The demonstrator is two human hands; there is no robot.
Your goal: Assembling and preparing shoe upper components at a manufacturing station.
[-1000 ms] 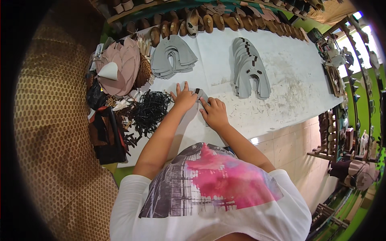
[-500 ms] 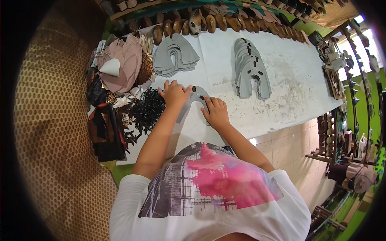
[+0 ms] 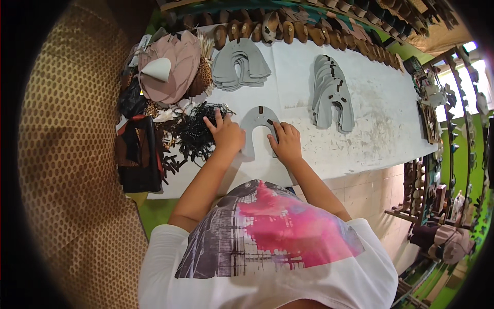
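A grey horseshoe-shaped shoe upper piece lies flat on the white table, its curve pointing away from me. One small dark brown strip sits at the top of the curve. A second brown strip is on its right side, touched by the fingertips of my right hand, which rests on the right leg with thumb and fingers apart. My left hand is beside the left leg, fingers spread and nothing held. Those fingers reach over the edge of a tangled heap of black beaded straps.
A stack of plain grey uppers lies farther back; another stack with brown strips is to the right. Pink leather pieces and a black box stand at left. Wooden shoe lasts line the far edge.
My left hand has come off the grey upper and shifted left onto the edge of the black strap heap. My right hand stays on the piece. The whole view has shifted slightly.
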